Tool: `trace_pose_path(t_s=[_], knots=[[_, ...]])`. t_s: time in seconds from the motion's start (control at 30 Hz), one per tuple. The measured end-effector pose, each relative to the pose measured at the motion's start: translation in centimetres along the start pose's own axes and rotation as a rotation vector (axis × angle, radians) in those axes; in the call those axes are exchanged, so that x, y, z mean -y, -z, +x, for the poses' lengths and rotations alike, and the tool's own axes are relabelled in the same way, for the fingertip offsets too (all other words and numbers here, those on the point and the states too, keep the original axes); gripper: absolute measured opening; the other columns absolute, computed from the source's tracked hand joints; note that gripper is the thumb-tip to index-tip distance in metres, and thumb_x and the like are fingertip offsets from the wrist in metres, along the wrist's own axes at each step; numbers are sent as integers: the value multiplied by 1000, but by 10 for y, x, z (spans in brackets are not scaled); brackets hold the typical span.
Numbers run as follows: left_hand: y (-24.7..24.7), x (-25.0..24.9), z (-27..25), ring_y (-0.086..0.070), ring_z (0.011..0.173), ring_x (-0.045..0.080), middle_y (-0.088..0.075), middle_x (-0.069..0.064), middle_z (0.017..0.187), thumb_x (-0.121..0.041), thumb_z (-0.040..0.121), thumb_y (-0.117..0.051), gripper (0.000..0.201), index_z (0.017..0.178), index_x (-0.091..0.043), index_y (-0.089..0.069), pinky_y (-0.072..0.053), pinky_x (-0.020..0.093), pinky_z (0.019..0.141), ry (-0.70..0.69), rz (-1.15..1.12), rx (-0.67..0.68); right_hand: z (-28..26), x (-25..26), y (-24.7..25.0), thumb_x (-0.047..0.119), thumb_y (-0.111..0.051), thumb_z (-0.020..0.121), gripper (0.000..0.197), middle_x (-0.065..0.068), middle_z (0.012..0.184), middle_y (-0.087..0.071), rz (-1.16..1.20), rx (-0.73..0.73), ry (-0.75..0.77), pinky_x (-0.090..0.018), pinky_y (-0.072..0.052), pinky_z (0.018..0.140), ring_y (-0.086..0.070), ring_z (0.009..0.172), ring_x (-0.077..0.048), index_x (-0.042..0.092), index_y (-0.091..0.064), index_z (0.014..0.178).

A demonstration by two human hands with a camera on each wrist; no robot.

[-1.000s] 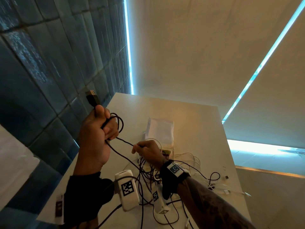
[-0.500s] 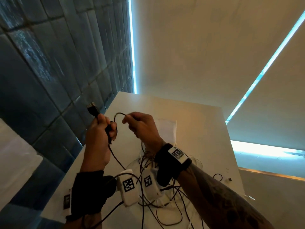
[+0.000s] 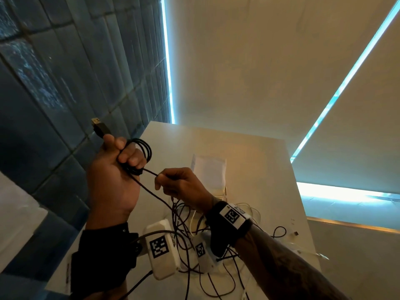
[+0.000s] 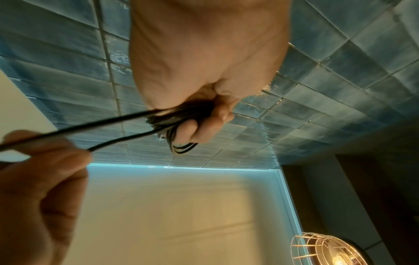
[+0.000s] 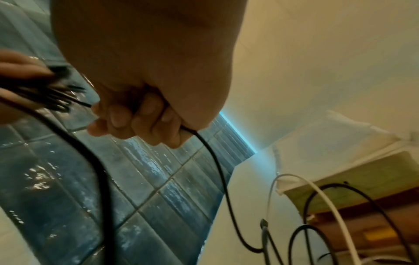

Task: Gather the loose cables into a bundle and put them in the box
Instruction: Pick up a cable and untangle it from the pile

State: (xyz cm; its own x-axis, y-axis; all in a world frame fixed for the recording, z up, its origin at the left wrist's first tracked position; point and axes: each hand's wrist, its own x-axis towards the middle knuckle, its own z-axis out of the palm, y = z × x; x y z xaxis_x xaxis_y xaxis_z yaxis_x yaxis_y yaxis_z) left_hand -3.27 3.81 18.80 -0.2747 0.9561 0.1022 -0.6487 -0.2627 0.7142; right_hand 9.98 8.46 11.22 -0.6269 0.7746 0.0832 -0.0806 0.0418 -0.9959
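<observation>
My left hand (image 3: 121, 161) is raised above the table and grips a small coil of black cable (image 3: 142, 152), whose USB plug (image 3: 99, 126) sticks up past the thumb. In the left wrist view the coil (image 4: 181, 122) is wrapped in the curled fingers. My right hand (image 3: 173, 182) sits just right of it and pinches the same black cable, stretched taut between both hands. The right wrist view shows the cable (image 5: 213, 161) running down from the curled fingers. A tangle of black and white cables (image 3: 194, 230) lies on the table below. The white box (image 3: 208, 172) stands behind the hands.
The white table (image 3: 249, 165) runs along a blue tiled wall (image 3: 65, 94) on the left. A loose black loop (image 3: 279, 231) and a small connector (image 3: 294, 234) lie near the table's right edge. Window blinds hang behind.
My right hand dropped from beside the left hand's top to just below the coil, pulling more cable through. The coil in my left hand has gained a loop.
</observation>
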Motion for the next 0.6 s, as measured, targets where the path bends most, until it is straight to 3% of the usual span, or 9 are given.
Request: trace_pose_path(t_s=[0.13,0.23,0.43,0.6], knots=[[-1,-3,-3,-28,48,3,-34,-14,50,-34,101,-31,38,68,-24,-45,-30,17,48,-36,46,54,-3,-23,10,7,-47,100,24,16,56,-55,-80,-50,-43,-11,-36,53,-40,49,1,0,-62,84],[-3,-3,-6,-28,48,4,-34,-14,50,-34,102,-29,39,68,-23,-44,-29,17,48,-46,95,66,-2,-40,13,16,-50,100,27,15,59,-53,-241,-95,-63,-18,-38,59,-43,54,0,9,-66,79],[-5,-12,-10,-27,47,3,-34,-14,49,-31,102,-27,38,68,-22,-43,-29,17,48,-82,153,88,2,-57,10,17,-51,98,27,10,64,-53,-324,-147,-121,-17,-40,60,-45,54,0,11,-67,77],[9,-11,-7,-29,44,2,-36,-14,48,-29,102,-29,41,66,-25,-47,-28,16,46,-56,175,25,-3,-80,11,13,-50,96,26,3,62,-55,-395,-234,-259,-20,-42,56,-49,58,-10,9,-69,78]])
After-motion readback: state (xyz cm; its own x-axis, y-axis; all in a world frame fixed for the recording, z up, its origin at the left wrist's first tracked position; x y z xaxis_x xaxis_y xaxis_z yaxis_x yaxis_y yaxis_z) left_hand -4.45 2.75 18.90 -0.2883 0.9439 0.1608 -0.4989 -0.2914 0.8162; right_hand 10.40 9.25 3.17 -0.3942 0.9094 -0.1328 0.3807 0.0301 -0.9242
